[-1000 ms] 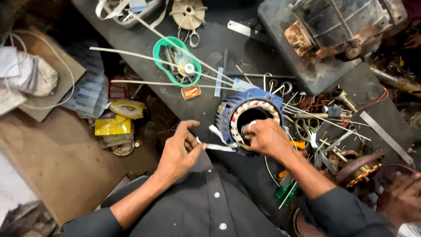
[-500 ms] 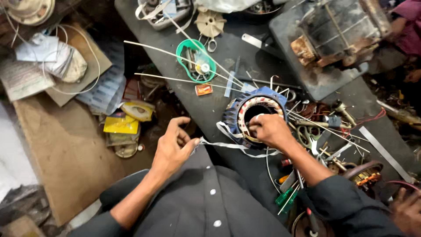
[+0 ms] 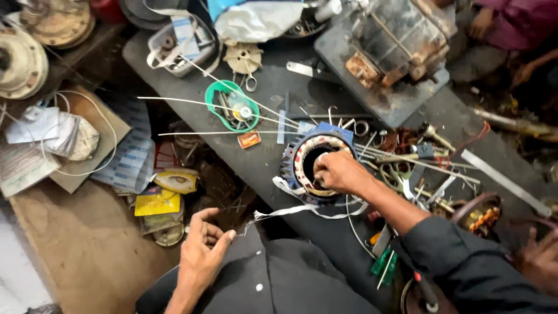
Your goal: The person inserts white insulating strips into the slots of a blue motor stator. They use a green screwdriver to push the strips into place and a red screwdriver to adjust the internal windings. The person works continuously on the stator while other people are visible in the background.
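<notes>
The right hand [image 3: 340, 171] covers part of the motor stator [image 3: 314, 166], hiding its fingertips inside the bore. Another person's hand [image 3: 543, 261] is blurred and cut off at the right edge. The grey machine [image 3: 401, 40] runs past the top edge.

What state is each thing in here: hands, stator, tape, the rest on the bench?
Left hand: raised off the bench, fingers pinching the tape end.
Right hand: pressed on the stator rim.
Stator: flat on the bench, bore up, leads sticking out.
White tape: pulled out from the stator toward the left hand.
Green ring: lying flat.
Scissors: lying, blades shut.
</notes>
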